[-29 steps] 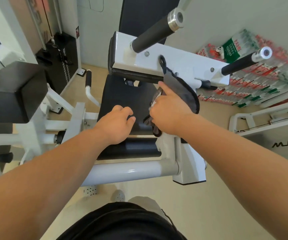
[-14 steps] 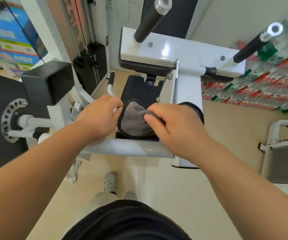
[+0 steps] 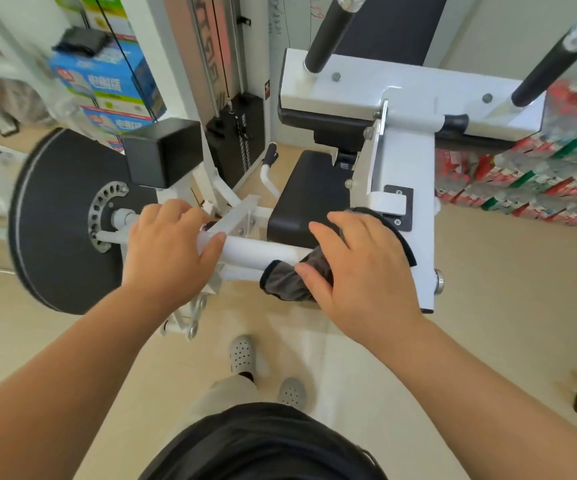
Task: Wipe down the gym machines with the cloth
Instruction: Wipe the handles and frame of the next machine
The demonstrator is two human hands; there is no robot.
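The gym machine has a white frame [image 3: 415, 161], a black seat pad [image 3: 311, 202] and a white horizontal bar [image 3: 259, 252] in front of the seat. A grey cloth [image 3: 285, 282] with a dark edge is draped over the right end of that bar. My right hand [image 3: 359, 265] lies on top of the cloth with spread, fairly straight fingers and presses it onto the bar. My left hand [image 3: 169, 251] grips the bar's left part, fingers over the top and thumb along the near side.
A large black disc [image 3: 55, 220] and a black block pad [image 3: 162, 154] stand left of the bar. Two black handles [image 3: 332, 29] [image 3: 553, 60] rise from the upper frame. A weight stack [image 3: 238, 133] sits behind, stacked boxes [image 3: 107, 81] far left, wrapped bottle packs [image 3: 539, 174] right.
The cloth came down from the upper white frame to the seat and then onto the front bar under my right hand. My left hand shifted left from the seat edge onto the bar.
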